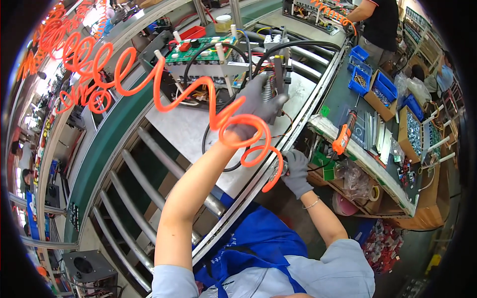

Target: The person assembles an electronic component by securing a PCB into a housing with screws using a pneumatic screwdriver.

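On a flat pale board (181, 131) stands an open machine unit with a green circuit board (201, 49) on top. My left hand (254, 104), in a grey glove, reaches into its near right side, thumb and fingers apart, beside a ribbed coil (268, 90) and an upright end panel (280, 69). Part of an orange coiled air hose (246, 119) passes in front of my left wrist. By the rail's outer edge my right hand (298, 174), also gloved, is closed around a small metal tool (279, 170) near the hose's lower end; the fingers hide most of it.
Metal rollers (159, 154) run beside the board. To the right, a bench holds an orange-handled screwdriver (344, 136), blue bins (360, 79) of small parts and cardboard boxes (410, 134). At the far end another person (380, 25) stands by a second unit (308, 17).
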